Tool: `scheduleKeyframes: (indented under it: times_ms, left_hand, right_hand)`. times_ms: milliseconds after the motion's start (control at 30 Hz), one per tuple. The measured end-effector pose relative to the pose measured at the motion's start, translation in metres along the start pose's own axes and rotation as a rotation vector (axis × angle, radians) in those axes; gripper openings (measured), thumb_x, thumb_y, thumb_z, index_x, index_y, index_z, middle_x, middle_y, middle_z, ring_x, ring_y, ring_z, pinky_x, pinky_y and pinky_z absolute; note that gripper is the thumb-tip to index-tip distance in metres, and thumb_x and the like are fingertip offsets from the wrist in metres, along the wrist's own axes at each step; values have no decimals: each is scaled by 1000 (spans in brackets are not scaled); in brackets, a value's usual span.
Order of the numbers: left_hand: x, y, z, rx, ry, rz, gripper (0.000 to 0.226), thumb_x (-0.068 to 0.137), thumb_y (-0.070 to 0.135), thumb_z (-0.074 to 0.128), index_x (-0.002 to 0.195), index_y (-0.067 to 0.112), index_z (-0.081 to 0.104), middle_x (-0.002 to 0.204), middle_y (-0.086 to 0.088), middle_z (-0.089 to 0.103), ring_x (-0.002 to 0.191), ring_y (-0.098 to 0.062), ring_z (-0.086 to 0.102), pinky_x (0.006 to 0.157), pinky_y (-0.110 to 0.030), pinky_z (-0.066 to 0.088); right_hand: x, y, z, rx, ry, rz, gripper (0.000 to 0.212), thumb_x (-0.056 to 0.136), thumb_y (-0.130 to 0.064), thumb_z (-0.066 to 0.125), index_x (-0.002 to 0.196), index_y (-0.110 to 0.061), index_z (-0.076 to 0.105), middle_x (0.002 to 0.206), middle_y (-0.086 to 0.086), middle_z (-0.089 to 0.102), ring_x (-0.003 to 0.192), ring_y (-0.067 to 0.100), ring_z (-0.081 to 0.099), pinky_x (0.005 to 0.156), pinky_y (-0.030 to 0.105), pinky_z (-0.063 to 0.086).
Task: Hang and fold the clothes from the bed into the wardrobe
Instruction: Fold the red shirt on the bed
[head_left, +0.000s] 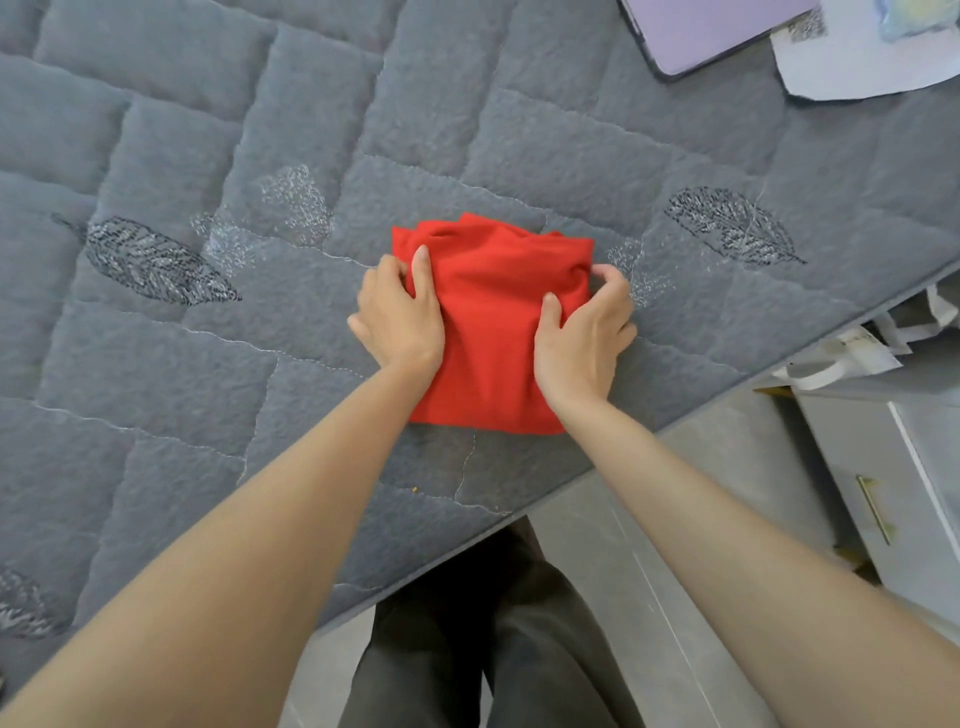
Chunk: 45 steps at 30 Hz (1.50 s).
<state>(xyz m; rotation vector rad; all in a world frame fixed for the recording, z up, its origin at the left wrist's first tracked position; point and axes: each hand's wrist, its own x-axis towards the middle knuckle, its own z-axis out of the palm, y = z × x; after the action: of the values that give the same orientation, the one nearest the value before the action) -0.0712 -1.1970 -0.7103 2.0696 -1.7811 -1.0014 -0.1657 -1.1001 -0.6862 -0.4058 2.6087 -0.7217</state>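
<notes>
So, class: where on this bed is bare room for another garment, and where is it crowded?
Free: quilt between red garment and embroidered leaf, and beyond the garment. Crowded: far right corner, purple case and papers.

A person standing at the edge of a bed (218, 364) covered in grey quilted fabric with stitched leaf patterns grips a folded red garment (493, 322) with both hands. The left hand (397, 312) clasps the garment's left edge, thumb lying on top; the right hand (587, 327) pinches its right edge, fingers curled into the cloth. The garment lies flat on the bed, close to the near edge. At the upper right, a lilac tablet case (711, 28) and a white sheet of paper (862, 62) rest on the bedcover. A white drawer unit (893, 467) with a gold handle stands on the floor beside the bed.
</notes>
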Motion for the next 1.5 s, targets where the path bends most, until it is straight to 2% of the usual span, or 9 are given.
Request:
scheduleKeyframes:
  times_ms: [100,267,433,667,867,1133,1300,1400,1500]
  left_hand:
    - [0,-1,10,111,96,9,42,96,52,42,99,11,52,111,-10,49,108,-29,44,89,-41,32]
    - [-12,-6,11,53,120,39,46,99,46,36,124,8,47,121,-11,46,110,-29,41,94,-35,29]
    - [-42,-12,-6,-89,-135,-26,56,97,55,32,134,14,40,133,-9,47,118,-32,48,95,-36,34]
    - [-40,-4,-36,-100,-342,7,48,88,63,47,110,20,53,97,10,61,103,-19,59,82,-29,38]
    - [-69,9,-72,-182,-433,67,48,82,68,52,103,25,56,94,18,63,95,-10,62,88,-34,48]
    - [-133,22,-146,-190,-667,296,41,91,54,52,114,20,56,97,14,64,87,0,61,89,-29,49]
    - [-188,34,-194,-56,-798,461,39,94,52,46,109,17,54,98,4,63,101,-22,61,91,-39,47]
    - [-233,51,-214,-7,-899,569,36,95,50,47,107,16,55,90,6,60,101,-24,61,83,-36,45]
    - [-287,70,-223,44,-997,689,39,94,50,48,111,16,56,103,2,64,103,-23,61,90,-38,47]
  right_hand:
    - [6,5,10,-33,-25,40,45,99,-39,43,138,-19,34,131,13,44,115,35,46,81,37,33]
    - [12,17,13,-122,-37,-6,44,101,-44,35,122,-7,45,123,16,53,113,37,48,83,41,35]
    - [0,13,2,-51,-131,78,50,98,-55,29,102,-8,44,118,18,59,109,38,53,79,42,37]
    - [-25,9,-25,169,-197,255,46,94,-62,34,102,-18,43,115,12,64,108,34,57,77,36,32]
    - [-60,17,-70,333,-162,285,37,93,-61,41,97,-25,49,96,-7,60,105,25,57,80,31,34]
    - [-157,28,-142,546,29,291,38,92,-57,47,109,-24,54,101,-13,60,97,10,55,83,27,39]
    - [-241,33,-195,608,141,373,46,91,-60,46,119,-24,51,104,-13,57,99,13,54,85,31,42]
    - [-289,42,-234,679,249,425,42,91,-60,46,115,-26,51,100,-15,58,96,11,57,76,27,42]
    - [-338,60,-276,706,372,483,47,91,-60,47,119,-23,53,109,-9,61,101,14,59,88,33,46]
